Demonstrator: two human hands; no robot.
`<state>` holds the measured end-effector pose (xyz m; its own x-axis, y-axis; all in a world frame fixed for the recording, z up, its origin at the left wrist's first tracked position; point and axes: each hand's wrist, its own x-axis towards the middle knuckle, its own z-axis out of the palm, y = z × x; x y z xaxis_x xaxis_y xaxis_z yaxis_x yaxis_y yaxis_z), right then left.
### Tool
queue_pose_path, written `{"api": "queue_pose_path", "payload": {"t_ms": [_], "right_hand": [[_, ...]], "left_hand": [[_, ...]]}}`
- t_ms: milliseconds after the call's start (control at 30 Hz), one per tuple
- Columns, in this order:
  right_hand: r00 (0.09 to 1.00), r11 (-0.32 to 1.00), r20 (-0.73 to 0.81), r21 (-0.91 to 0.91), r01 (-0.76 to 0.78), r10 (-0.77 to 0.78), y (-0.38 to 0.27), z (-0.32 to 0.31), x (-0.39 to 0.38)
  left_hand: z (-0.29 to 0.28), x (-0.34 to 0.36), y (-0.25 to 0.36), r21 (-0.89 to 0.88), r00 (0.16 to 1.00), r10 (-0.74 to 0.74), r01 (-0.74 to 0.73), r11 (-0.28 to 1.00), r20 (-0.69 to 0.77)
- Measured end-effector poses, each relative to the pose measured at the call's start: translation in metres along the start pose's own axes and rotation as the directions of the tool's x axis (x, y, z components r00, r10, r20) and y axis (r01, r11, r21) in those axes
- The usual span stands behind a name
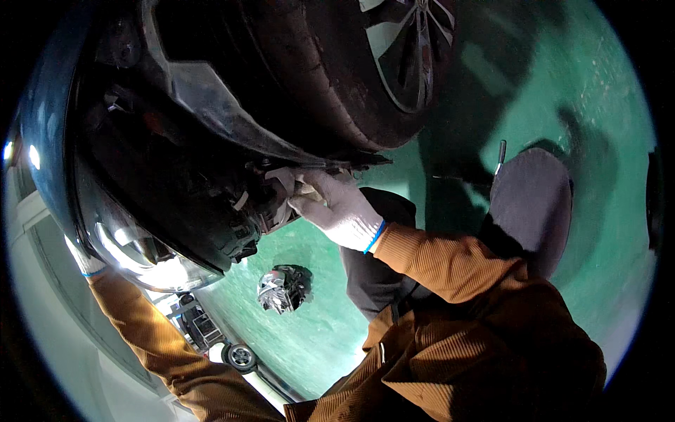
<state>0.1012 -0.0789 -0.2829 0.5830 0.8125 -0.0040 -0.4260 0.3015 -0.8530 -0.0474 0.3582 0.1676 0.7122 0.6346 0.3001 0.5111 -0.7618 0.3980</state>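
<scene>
In a white knit glove with a blue cuff, my right hand (pixel 341 207) reaches into the exposed area beside the wheel arch. Its fingers are closed at a pale, strip-like piece (pixel 285 181); exactly what they grip is hard to make out. Over on the far left, my gloved left hand (pixel 86 260) is against the outer side of the car body, next to the headlight (pixel 144 257). Most of its fingers are hidden behind the bodywork. Dark brackets and loose-looking parts (pixel 242 235) surround the opening near my right hand.
A large tyre (pixel 316 77) with a spoked rim (pixel 415 56) stands above my right hand. On the green floor (pixel 330 337) lies a silver and black part (pixel 283 288). A thin dark-handled tool (pixel 500 156) is by my knee (pixel 531 204). Another vehicle's wheel (pixel 241 357) shows lower left.
</scene>
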Motion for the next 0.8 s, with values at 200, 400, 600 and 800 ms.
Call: {"api": "queue_pose_path", "payload": {"t_ms": [200, 400, 600, 800], "right_hand": [[0.999, 0.998, -0.035, 0.048, 0.04, -0.039, -0.012, -0.003, 0.005], [0.994, 0.958, -0.096, 0.278, 0.071, -0.046, -0.007, 0.002, 0.008], [0.997, 0.961, -0.057, 0.274, -0.034, 0.051, -0.004, 0.001, 0.007], [0.994, 0.956, -0.059, 0.285, -0.073, 0.093, -0.008, 0.004, 0.01]], "left_hand": [[0.078, -0.07, 0.079, -0.092, 0.993, -0.079, 0.071, 0.993, -0.091], [0.094, -0.109, 0.1, -0.108, 0.984, -0.129, 0.116, 0.987, -0.119], [0.092, -0.12, 0.101, -0.101, 0.982, -0.141, 0.129, 0.986, -0.123], [0.089, -0.129, 0.096, -0.088, 0.984, -0.143, 0.133, 0.987, -0.111]]}}
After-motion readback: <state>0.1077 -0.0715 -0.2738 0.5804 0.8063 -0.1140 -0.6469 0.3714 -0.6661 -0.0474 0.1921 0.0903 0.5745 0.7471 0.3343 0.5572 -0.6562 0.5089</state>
